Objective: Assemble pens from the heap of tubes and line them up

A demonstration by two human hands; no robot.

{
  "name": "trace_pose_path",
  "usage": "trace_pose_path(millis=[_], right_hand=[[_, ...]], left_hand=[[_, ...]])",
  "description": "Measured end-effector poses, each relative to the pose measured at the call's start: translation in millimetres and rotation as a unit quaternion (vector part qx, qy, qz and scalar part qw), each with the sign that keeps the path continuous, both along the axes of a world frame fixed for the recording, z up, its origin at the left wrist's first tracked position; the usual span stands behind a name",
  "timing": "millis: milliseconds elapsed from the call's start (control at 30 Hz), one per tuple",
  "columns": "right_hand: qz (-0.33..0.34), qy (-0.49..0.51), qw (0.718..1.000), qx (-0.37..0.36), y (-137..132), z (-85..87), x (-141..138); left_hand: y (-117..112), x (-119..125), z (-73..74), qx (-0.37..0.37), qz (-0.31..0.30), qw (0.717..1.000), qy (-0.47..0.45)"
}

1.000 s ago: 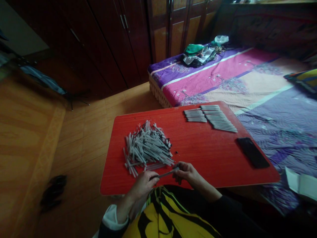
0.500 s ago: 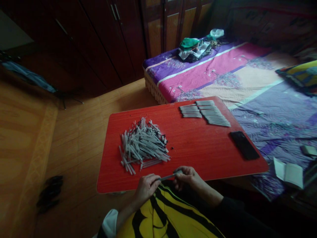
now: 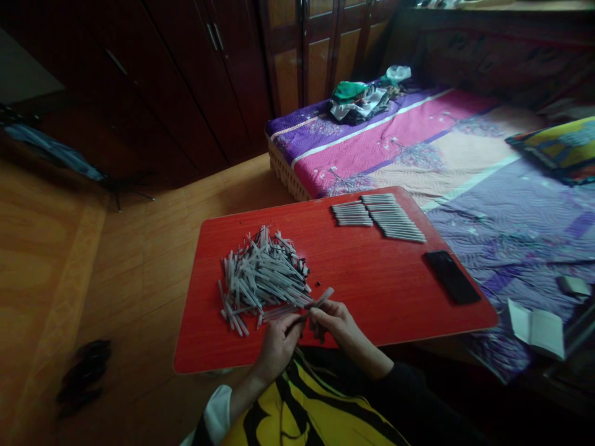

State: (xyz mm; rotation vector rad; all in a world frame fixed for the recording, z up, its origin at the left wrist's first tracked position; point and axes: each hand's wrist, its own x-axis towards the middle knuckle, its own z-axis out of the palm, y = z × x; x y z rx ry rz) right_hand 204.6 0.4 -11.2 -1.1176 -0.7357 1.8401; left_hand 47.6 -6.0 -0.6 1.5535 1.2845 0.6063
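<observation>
My right hand (image 3: 332, 319) pinches a pale, slim tube, like a pen barrel (image 3: 327, 297), which points up and to the right. Close beside it, my left hand (image 3: 279, 347) is closed, thumb against fingers, on something small and dark between the hands that I cannot make out. Just beyond them a heap of similar pale tubes (image 3: 260, 266) lies jumbled on the red table (image 3: 372, 285), with dark bits among them. At the table's far right, several slim pen-like sticks (image 3: 397, 218) lie side by side in two groups, a shorter group (image 3: 352, 214) to the left.
A black phone (image 3: 452, 277) lies near the table's right edge. Behind and to the right is a bed (image 3: 418, 152) with a pile of cloth (image 3: 357, 102) and an open notebook (image 3: 537, 328). Dark shoes or sandals (image 3: 86, 375) are on the tiled floor at left.
Both hands have moved up towards the heap. The tube earlier stretched between them now tilts upward in my right hand, and the hands are closer together. The view has shifted slightly.
</observation>
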Motion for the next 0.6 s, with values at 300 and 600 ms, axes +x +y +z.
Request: trace_pose_path(millis=[300, 600], right_hand=[[-0.23, -0.04, 0.964, -0.131, 79.5, -85.6, 74.7], [-0.271, -0.11, 0.933, -0.209, 193.4, -133.8, 188.5]], left_hand=[[10.5, -8.2, -38.9, 0.016, 0.079, 0.992, 0.098], [-43.9, -37.3, -71.8, -0.076, 0.202, 0.97, 0.11]])
